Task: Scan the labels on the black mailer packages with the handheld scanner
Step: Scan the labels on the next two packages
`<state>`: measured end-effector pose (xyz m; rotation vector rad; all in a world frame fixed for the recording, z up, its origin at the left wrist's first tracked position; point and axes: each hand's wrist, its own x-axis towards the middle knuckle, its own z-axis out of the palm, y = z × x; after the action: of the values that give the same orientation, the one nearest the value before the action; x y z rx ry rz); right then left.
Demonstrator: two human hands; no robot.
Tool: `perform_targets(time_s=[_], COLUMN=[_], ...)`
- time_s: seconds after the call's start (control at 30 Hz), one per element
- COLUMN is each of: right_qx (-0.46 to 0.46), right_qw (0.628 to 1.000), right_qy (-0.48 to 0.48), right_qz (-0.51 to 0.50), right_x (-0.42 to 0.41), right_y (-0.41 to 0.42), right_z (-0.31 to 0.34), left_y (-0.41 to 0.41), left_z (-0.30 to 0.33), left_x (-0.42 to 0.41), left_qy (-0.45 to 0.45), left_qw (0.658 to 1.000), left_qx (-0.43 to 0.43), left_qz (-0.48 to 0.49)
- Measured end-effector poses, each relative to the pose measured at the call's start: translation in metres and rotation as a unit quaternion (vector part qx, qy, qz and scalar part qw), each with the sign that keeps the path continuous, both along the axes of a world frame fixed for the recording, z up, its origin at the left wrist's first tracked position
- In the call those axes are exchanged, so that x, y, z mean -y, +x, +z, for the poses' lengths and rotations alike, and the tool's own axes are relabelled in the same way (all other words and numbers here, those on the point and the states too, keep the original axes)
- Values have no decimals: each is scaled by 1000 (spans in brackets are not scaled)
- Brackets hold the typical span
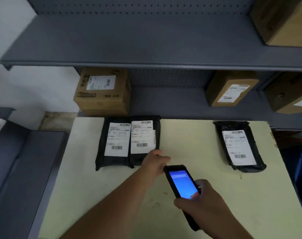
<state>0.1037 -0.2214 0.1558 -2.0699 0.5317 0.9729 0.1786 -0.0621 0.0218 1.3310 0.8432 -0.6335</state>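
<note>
Two black mailer packages lie side by side at the table's back left, the left mailer (102, 152) and the middle mailer (157, 135), each with a white barcode label facing up. A third black mailer (250, 133) lies apart at the back right, label up. My left hand (154, 165) rests at the lower right corner of the middle mailer, touching it with fingers curled; whether it grips the edge is unclear. My right hand (205, 204) holds the black handheld scanner (182, 185), its blue screen lit, tip pointing toward the middle mailer.
The pale yellow table (198, 144) stands against grey metal shelving (146, 62). Brown cardboard boxes with labels sit on the shelf: one at left (103, 100), one at right (231, 88), another at the far right edge (288, 99). A grey surface (26, 161) adjoins the table's left side.
</note>
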Motion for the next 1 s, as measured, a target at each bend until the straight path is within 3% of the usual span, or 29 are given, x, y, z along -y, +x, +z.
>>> perform_targets(time_s=[0.27, 0.47, 0.63, 0.73, 1.0], right_qx=[15, 22, 23, 19, 10], right_qw=[999, 997, 998, 998, 999], right_qy=[4, -4, -7, -5, -5], right_qz=[43, 69, 63, 56, 32], right_x=[-52, -80, -98, -105, -117], right_y=[1, 3, 5, 7, 12], right_z=[-1, -6, -13, -16, -20], left_y=[-20, -28, -35, -39, -34], left_z=[6, -10, -12, -13, -22], left_x=[-72, -126, -163, -177, -188], left_qy=[0, 118, 241, 315, 403], left_qw=[999, 989, 959, 942, 914], left_qx=[-15, 11, 34, 47, -1], left_qz=[45, 90, 143, 105, 43])
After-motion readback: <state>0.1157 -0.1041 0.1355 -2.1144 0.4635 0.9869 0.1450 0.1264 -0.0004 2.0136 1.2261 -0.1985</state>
